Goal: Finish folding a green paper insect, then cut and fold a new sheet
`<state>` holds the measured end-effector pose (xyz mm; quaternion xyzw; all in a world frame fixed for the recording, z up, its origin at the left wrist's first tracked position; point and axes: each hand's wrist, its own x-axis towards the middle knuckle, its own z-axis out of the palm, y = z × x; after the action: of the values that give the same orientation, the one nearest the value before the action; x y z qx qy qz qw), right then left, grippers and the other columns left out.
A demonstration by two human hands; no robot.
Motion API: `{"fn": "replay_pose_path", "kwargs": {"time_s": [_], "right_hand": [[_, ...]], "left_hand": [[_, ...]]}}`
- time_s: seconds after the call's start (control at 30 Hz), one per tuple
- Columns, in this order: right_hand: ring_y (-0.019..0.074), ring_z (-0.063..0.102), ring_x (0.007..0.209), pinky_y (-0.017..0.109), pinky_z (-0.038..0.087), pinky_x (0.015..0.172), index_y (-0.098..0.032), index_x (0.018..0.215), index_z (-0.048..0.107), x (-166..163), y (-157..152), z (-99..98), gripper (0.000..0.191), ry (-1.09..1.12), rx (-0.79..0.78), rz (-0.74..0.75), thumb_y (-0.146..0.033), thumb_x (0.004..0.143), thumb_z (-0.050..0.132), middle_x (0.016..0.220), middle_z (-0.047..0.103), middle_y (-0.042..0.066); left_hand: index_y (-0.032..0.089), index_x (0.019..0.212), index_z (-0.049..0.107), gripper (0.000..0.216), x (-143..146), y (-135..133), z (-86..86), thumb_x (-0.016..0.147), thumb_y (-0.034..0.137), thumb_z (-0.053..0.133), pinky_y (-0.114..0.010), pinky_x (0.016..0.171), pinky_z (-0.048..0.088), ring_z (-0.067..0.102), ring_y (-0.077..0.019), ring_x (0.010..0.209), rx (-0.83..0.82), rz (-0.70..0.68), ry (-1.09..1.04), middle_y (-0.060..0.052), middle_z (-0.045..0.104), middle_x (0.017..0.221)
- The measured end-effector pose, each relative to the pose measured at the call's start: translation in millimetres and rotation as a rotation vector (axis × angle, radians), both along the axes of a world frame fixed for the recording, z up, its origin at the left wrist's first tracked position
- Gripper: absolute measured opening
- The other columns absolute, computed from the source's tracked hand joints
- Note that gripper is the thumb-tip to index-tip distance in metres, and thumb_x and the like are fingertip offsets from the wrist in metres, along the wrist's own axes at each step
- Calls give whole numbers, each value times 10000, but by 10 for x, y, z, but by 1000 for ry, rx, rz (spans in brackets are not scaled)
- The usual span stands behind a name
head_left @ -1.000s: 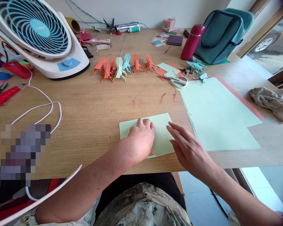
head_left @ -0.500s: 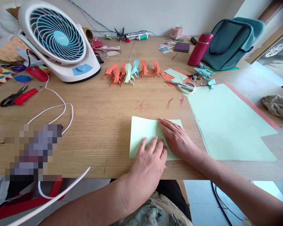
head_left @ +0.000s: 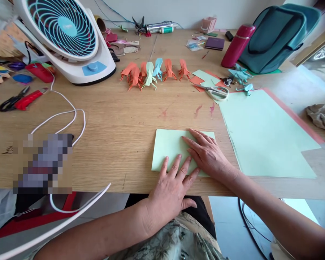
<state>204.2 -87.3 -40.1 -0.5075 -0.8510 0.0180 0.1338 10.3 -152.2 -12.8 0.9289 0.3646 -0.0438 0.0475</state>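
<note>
– Near the front edge of the desk [head_left: 119, 122], what lies there?
– One small green sheet [head_left: 168, 146], flat, its near side close to that edge. Both hands rest on it.
– How is each grip?
– The left hand [head_left: 172, 187] lies palm down, fingers spread. The fingertips are on the sheet's near side and the wrist is past the desk's edge. Its grip is wide open and has hold of nothing. The right hand [head_left: 208, 155] lies flat across the sheet's right half, fingers straight and pointing left. Its grip is open too, pressing rather than clasping.
– Do the hands touch?
– The left fingertips come just beside the right hand. Whether they meet, I cannot tell.
– And around them?
– Just right of the sheet is a stack of large sheets [head_left: 260, 133], green on top with a red one showing beneath. Beyond it, scissors [head_left: 215, 92] lie on paper scraps. A row of paper figures [head_left: 151, 72] in orange, green and blue stands mid-desk. At the far left is a fan [head_left: 67, 36], with a white cable [head_left: 67, 119] looping in front of it. At the far right stand a red flask [head_left: 237, 45] and a teal bag [head_left: 276, 36].
</note>
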Motion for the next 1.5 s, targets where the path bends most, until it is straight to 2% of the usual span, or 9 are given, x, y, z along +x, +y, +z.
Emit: {"fn": "replay_pose_path", "kwargs": {"time_s": [0.2,0.67,1.0,1.2,1.37,1.5], "right_hand": [[338,408,1396,511,389,1087,-172,1415,544,1,-11,7,443,0,-15,-3,-329,1020,416,1556,394,189],[342,421,1386,514,407,1062,-176,1412,544,-7,-19,16,445,-2,-12,-11,-352,1027,407,1550,408,184],[335,436,1379,498,432,1048,-192,1418,543,-27,-24,26,439,-29,-11,-38,-343,1020,435,1552,412,166],[344,435,1381,513,424,1068,-168,1405,558,-22,-16,-4,435,-4,16,-13,-328,1016,446,1539,420,196],[336,436,1380,520,437,1063,-179,1400,562,-21,-13,-29,432,-6,22,-15,-337,1023,422,1539,425,184],[337,421,1389,521,422,1080,-178,1414,552,-17,-11,-37,447,-16,9,-19,-342,1021,413,1547,414,178]], "left_hand": [[293,1576,222,912,-56,3,-4,831,762,457,-646,1169,233,205,-379,1507,-6,-4,5,-110,205,1654],[279,1581,192,929,-267,-84,-105,830,768,437,-633,1172,219,178,-369,1514,58,25,17,-101,176,1663],[250,1584,189,867,-569,-195,-167,884,753,279,-602,1157,224,221,-351,1502,137,118,-3,-122,206,1652],[185,1562,283,889,-752,-260,-210,882,755,325,-550,1157,201,235,-341,1488,261,149,18,-137,281,1625],[158,1517,393,863,-834,-301,-267,885,745,360,-514,1195,109,230,-328,1481,329,188,-2,-109,334,1608],[92,1479,447,879,-854,-332,-301,889,739,362,-529,1209,57,227,-343,1476,385,195,-27,-141,384,1577]]}}
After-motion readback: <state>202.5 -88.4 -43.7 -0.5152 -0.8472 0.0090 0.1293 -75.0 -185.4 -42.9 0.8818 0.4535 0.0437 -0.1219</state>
